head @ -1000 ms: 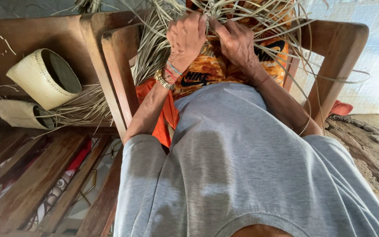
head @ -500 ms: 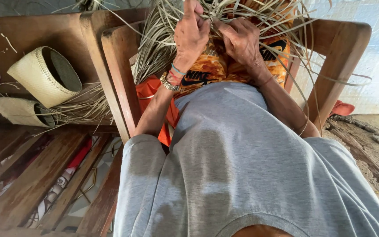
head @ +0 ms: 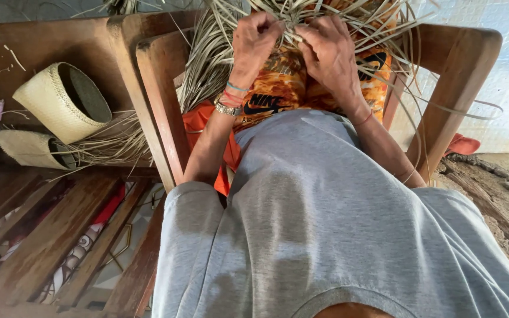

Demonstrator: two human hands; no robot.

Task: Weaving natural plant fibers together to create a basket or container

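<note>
Head cam: both hands, left [head: 254, 36] and right [head: 325, 50], are pinched on dry strips [head: 207, 59]. Their grip sits dead centre, strips fanning outward, mostly leftward past the left hand.

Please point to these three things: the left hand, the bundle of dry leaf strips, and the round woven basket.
left hand [head: 255, 36], head view, on its back.
bundle of dry leaf strips [head: 207, 65], head view, on loose strands beside the wrist.
round woven basket [head: 45, 105], head view, on its pale outer wall.
</note>
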